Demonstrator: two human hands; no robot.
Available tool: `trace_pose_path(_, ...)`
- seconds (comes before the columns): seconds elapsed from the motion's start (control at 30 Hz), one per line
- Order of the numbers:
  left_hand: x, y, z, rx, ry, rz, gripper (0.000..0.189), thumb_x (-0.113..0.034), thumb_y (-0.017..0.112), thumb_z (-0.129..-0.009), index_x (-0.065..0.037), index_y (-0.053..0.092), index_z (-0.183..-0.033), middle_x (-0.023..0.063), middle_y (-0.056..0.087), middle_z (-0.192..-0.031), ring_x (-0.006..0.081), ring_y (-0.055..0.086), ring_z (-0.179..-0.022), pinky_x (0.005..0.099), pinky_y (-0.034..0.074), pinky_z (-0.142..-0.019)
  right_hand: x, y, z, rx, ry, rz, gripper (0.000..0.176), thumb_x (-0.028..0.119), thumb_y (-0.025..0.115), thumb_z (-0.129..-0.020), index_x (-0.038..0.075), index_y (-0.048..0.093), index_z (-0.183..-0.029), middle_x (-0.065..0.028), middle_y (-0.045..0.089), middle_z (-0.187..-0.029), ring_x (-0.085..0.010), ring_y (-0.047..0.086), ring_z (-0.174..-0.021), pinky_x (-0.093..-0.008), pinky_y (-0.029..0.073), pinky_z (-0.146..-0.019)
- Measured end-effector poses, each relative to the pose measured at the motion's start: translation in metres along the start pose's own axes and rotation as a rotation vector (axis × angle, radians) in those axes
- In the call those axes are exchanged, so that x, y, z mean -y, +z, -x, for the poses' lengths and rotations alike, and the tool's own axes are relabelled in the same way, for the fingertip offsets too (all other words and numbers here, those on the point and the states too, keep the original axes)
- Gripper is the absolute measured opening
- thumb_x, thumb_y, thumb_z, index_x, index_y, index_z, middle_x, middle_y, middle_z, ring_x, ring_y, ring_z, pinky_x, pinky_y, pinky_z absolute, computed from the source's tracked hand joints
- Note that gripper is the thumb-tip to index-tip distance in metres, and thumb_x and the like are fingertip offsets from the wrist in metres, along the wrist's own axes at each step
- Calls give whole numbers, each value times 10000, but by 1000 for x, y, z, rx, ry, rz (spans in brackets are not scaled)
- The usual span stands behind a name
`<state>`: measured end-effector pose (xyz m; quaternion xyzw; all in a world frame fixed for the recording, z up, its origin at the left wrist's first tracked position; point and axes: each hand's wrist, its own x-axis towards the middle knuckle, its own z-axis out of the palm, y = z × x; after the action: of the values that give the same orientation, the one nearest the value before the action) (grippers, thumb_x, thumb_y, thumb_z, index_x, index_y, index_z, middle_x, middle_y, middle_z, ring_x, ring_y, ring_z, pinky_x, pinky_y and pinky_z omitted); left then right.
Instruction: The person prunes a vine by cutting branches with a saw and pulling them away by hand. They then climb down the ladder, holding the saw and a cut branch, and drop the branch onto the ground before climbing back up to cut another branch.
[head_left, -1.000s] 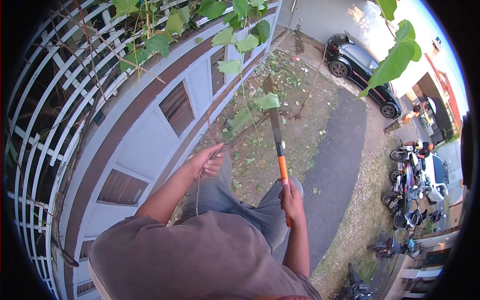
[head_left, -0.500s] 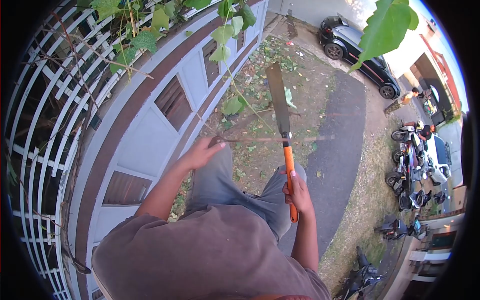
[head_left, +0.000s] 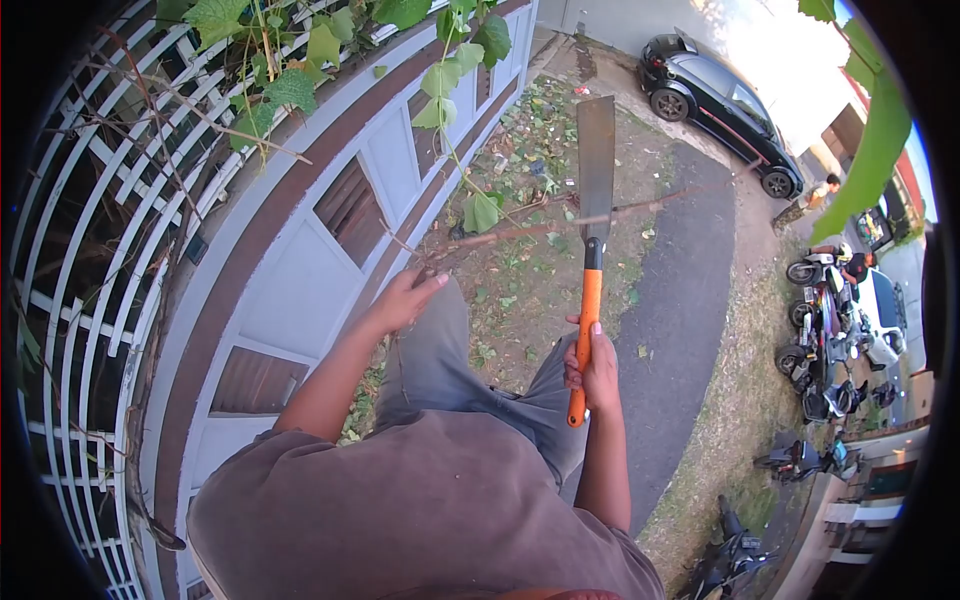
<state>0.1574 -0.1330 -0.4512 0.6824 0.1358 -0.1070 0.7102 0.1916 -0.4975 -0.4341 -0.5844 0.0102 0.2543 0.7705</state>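
My right hand [head_left: 595, 370] is closed round the orange handle [head_left: 590, 310] of a machete. Its broad, worn blade [head_left: 597, 150] points up and away from me. My left hand [head_left: 405, 300] is out in front of my left thigh, thumb and fingers apart. Just beyond those fingertips lies the near end of a thin, bare branch [head_left: 530, 230], which stretches to the right and overlaps the blade near its base. A leafy vine [head_left: 440, 80] hangs down past the wall, its lowest leaf just above the branch.
On my left runs a grey-blue panelled wall [head_left: 290, 270] with a white slatted trellis [head_left: 75, 310] beside it. Cut leaves litter the ground [head_left: 540, 130]. To the right are a paved strip [head_left: 680, 300], a black car [head_left: 715, 95], parked motorcycles [head_left: 820, 340] and a person [head_left: 815, 200].
My left hand has come off the branch, which has swung up and away. The machete has turned more upright and shifted slightly right. The big leaf at upper right has moved toward the edge.
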Motion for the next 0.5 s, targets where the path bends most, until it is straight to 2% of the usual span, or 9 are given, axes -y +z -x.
trace_pose_path(0.07,-18,2,8,-115,91,-373,438,-452,658,-1033,-15,650,-1055,9,530,-657,144,510,-539,324,400,-533,0,-7,4,-43,-50,148,547,506,351,-1144,53,543,-1383,14,421,-663,-54,361,-457,-228,337,-415)
trace_pose_path(0.1,-10,-3,2,-114,90,-373,438,-452,658,-1033,-15,650,-1055,9,530,-657,144,510,-539,324,400,-533,1,-8,7,-44,-48,147,547,506,351,-1144,53,543,-1383,14,421,-663,-54,361,-457,-228,337,-415)
trace_pose_path(0.17,14,-15,-13,-182,316,-564,500,-455,682,-1008,12,679,-1188,67,614,-750,189,582,-681,372,457,-651,6,-8,16,-72,-101,248,532,492,349,-1147,54,548,-1375,15,428,-670,-48,371,-464,-224,337,-423)
trace_pose_path(0.2,9,-11,-9,-175,313,-563,500,-455,682,-1008,12,679,-1188,67,614,-750,189,582,-681,372,457,-651,8,-7,20,-77,-97,248,532,492,349,-1147,54,548,-1375,15,428,-670,-48,371,-464,-224,337,-423)
trace_pose_path(0.27,-10,-1,0,-194,241,-467,516,-450,682,-1005,29,684,-1196,111,665,-840,210,592,-790,395,480,-747,10,-5,25,-117,-221,332,532,490,342,-1148,51,557,-1358,17,435,-677,-46,375,-468,-227,340,-431)
trace_pose_path(0.4,-12,-5,0,-155,143,-519,525,-444,681,-1005,28,681,-1236,139,699,-891,218,614,-801,393,495,-765,-7,-8,21,-118,-303,367,528,479,344,-1151,49,584,-1343,16,434,-688,-48,399,-496,-229,351,-444)
trace_pose_path(0.47,-27,4,13,-100,133,-487,504,-430,683,-1004,31,686,-1208,150,711,-905,228,626,-813,404,498,-777,-22,-16,12,-44,-31,524,514,488,350,-1149,66,586,-1322,16,443,-687,-53,402,-496,-234,355,-445)
trace_pose_path(0.5,-21,4,13,-99,142,-486,504,-430,683,-1004,31,686,-1208,150,711,-905,228,626,-813,404,498,-777,-29,-25,12,-47,-38,527,514,488,350,-1149,66,586,-1322,16,443,-687,-53,402,-496,-234,355,-445)
